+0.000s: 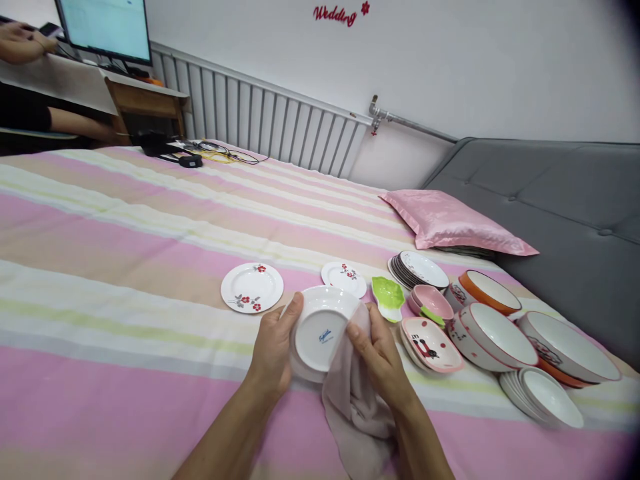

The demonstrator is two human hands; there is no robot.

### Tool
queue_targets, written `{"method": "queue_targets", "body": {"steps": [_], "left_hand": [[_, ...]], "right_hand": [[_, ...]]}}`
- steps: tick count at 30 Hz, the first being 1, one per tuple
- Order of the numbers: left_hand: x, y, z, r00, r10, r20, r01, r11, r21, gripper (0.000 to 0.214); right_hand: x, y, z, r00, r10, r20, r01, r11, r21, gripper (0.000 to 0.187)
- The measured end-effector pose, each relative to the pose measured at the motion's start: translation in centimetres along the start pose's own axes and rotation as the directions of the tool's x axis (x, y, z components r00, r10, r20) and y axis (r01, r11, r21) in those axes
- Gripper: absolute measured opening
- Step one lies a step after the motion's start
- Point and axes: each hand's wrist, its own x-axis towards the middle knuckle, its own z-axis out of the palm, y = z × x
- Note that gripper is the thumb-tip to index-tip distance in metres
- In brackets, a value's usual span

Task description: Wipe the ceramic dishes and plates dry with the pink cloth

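Note:
My left hand [273,350] grips the left rim of a white plate [320,330], held bottom side toward me with a blue mark on its base. My right hand [383,357] is closed on a pale pink cloth [355,400] and presses it against the plate's right edge. The cloth hangs down between my forearms. Both hands hover just above a pink striped bedspread [125,267].
Two white flowered plates [253,287] [344,278] lie beyond my hands. To the right are a green leaf dish [388,297], a plate stack [420,270], pink dishes [431,343] and several bowls [545,350]. A pink pillow [450,220], a grey headboard, a radiator. Another person sits at a desk far left.

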Motion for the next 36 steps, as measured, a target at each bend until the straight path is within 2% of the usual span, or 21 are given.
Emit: {"method": "queue_targets", "body": {"steps": [4,10,18,22,24,26,29,31,33,36], "left_hand": [[0.2,-0.2,0.0,0.998,0.024,-0.053,-0.027,0.998,-0.052,0.042],[0.4,-0.4,0.2,0.987,0.054,-0.149,-0.082,0.978,-0.193,0.043],[-0.3,-1.6,1.2,0.988,0.061,-0.141,-0.100,0.950,-0.297,0.045],[-0.2,-1.8,1.1,0.996,0.034,-0.077,-0.055,0.954,-0.294,0.046],[-0.2,-1.4,0.7,1.000,0.009,-0.023,-0.014,0.972,-0.233,0.044],[-0.1,-0.7,0.1,0.998,-0.037,0.054,0.042,0.994,-0.101,0.043],[-0.2,0.7,-0.8,0.970,-0.148,0.193,0.116,0.979,0.166,0.047],[-0.5,1.6,-1.2,0.943,-0.194,0.269,0.105,0.944,0.312,0.051],[-0.7,2.3,-1.4,0.926,-0.224,0.304,0.080,0.903,0.423,0.050],[-0.9,2.8,-1.3,0.913,-0.274,0.303,0.084,0.852,0.517,0.036]], "right_hand": [[0.1,-0.2,0.1,0.999,0.028,0.046,-0.032,0.996,0.082,0.013],[0.2,0.0,0.7,1.000,0.020,0.016,-0.021,0.998,0.053,0.027],[0.1,-0.7,0.9,0.995,0.101,0.011,-0.101,0.987,0.122,0.032],[0.3,0.0,0.8,0.996,0.057,-0.064,-0.048,0.990,0.132,0.034],[0.4,0.3,0.4,0.995,0.030,-0.093,-0.016,0.989,0.144,0.030],[0.4,0.5,0.0,0.996,0.039,-0.074,-0.025,0.984,0.179,0.029],[0.1,0.2,-0.6,0.993,0.105,0.048,-0.113,0.966,0.231,0.027],[-0.1,0.0,-0.7,0.978,0.154,0.140,-0.183,0.958,0.222,0.023],[-0.3,-0.1,-0.7,0.962,0.188,0.196,-0.226,0.954,0.198,0.020],[-0.5,-0.1,-0.5,0.939,0.220,0.266,-0.273,0.945,0.182,0.020]]}}
